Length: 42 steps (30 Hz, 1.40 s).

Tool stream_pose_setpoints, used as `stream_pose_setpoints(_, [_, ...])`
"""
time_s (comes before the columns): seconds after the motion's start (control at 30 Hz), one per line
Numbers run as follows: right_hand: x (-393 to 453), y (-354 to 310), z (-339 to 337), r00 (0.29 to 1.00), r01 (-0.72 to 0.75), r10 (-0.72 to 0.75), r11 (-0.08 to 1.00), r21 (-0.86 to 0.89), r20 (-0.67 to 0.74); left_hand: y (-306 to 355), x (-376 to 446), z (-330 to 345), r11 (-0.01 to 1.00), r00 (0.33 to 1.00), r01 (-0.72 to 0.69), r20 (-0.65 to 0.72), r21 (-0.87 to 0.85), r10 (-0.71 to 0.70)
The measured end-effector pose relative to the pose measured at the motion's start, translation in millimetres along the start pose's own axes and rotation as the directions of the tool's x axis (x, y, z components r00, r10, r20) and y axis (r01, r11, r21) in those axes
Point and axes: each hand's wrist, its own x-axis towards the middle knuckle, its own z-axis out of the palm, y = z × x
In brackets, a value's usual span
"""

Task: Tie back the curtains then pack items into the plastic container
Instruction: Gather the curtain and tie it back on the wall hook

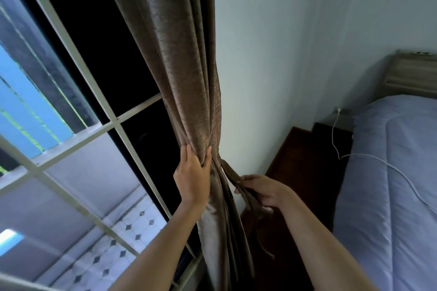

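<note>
- While we view the scene from the head camera, we count one brown curtain point(179, 59), gathered into a single bunch beside the pale wall point(283, 42).
- We count two bare hands. We find the left hand point(192, 177) clasped around the gathered curtain at its narrowest part, thumb on one side and fingers wrapped over the folds.
- We find the right hand point(262, 190) closed on one tie-back strap point(233, 176) of the same brown cloth, which runs from the bunched curtain down into the grip.
- We cannot tell how the strap's far end is fixed, since it passes behind the folds.
- We count one window point(78, 111) at left, crossed by white bars point(113, 120); its glass is partly dark, and what lies outside is blurred.
- We count one bed point(390, 172) at right with a light blue cover, cut off by the frame's right and lower edges.
- We count one wooden headboard point(411, 73), partly out of frame; small objects on its top are too small to make out.
- We count one white cable point(378, 160) trailing from the wall side onto the bed cover.
- We note one dark wooden surface point(300, 156) between the wall and the bed, its lower part lost in shadow.
- We see no plastic container in this view.
- Both forearms are cut off at the bottom edge.
</note>
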Motion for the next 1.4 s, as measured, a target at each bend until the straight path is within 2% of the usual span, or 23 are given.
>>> stream_pose_setpoints(0.07, [-4,9,9,0.999,-0.011,0.023,0.959,0.284,-0.037,2,0,0,1.0,1.0,0.002,0.0,-0.004,-0.002])
stream_pose_setpoints(0.1, [-4,17,15,0.996,-0.002,0.034,0.93,0.366,-0.081,2,0,0,1.0,1.0,0.002,0.001,-0.006,-0.002])
stream_pose_setpoints(0.13, [-5,24,24,0.988,0.036,0.017,0.94,0.34,-0.154,2,0,0,1.0,1.0,0.004,0.005,-0.008,-0.004])
stream_pose_setpoints(0.17, [-7,30,34,0.967,0.081,-0.022,0.971,0.223,-0.255,2,1,0,1.0,1.0,0.008,0.013,-0.012,-0.008])
stream_pose_setpoints(0.23, [-10,40,50,0.869,0.162,-0.232,0.968,-0.192,-0.436,2,1,-1,1.0,1.0,0.016,0.023,-0.017,-0.015])
stream_pose_setpoints(0.3, [-14,43,59,0.757,0.108,-0.455,0.795,-0.597,-0.469,2,1,-3,1.0,1.0,0.014,0.028,-0.021,-0.013])
stream_pose_setpoints(0.33, [-14,42,62,0.709,0.025,-0.527,0.683,-0.73,-0.468,2,0,-3,1.0,0.999,0.013,0.031,-0.022,-0.012])
stream_pose_setpoints(0.4, [-15,39,64,0.642,-0.18,-0.608,0.473,-0.863,-0.467,2,0,-5,1.0,0.999,0.011,0.036,-0.019,-0.01])
stream_pose_setpoints(0.43, [-15,37,64,0.64,-0.257,-0.615,0.394,-0.883,-0.461,2,-1,-6,1.0,0.999,0.01,0.039,-0.016,-0.009])
stream_pose_setpoints(0.47, [-15,37,63,0.637,-0.308,-0.625,0.331,-0.892,-0.451,2,0,-6,1.0,0.999,0.009,0.04,-0.013,-0.008])
stream_pose_setpoints(0.53, [-15,38,59,0.635,-0.324,-0.638,0.291,-0.9,-0.435,2,0,-6,1.0,0.999,0.01,0.043,-0.008,-0.01])
stream_pose_setpoints(0.77, [-31,43,77,0.749,-0.185,-0.462,0.543,-0.819,-0.475,3,1,-5,1.0,0.998,0.019,0.067,-0.017,-0.018])
stream_pose_setpoints(0.9, [-44,40,91,0.742,0.016,-0.411,0.8,-0.6,-0.529,3,1,-6,1.0,0.998,0.014,0.063,-0.018,-0.013])
stream_pose_setpoints(0.97, [-50,33,97,0.738,0.104,-0.404,0.86,-0.499,-0.541,2,2,-6,1.0,0.998,0.007,0.061,-0.019,-0.006])
stream_pose_setpoints(1.13, [-59,31,110,0.703,0.221,-0.469,0.859,-0.463,-0.534,1,3,-7,0.999,0.997,0.002,0.072,-0.035,0.001])
stream_pose_setpoints(1.3, [-45,49,136,0.586,0.418,-0.71,0.678,-0.605,-0.391,-2,6,-11,0.998,0.997,0.001,0.083,-0.065,0.004])
stream_pose_setpoints(1.4, [-36,54,142,0.623,0.499,-0.718,0.671,-0.548,-0.311,-6,6,-13,0.996,0.996,-0.004,0.09,-0.089,0.012])
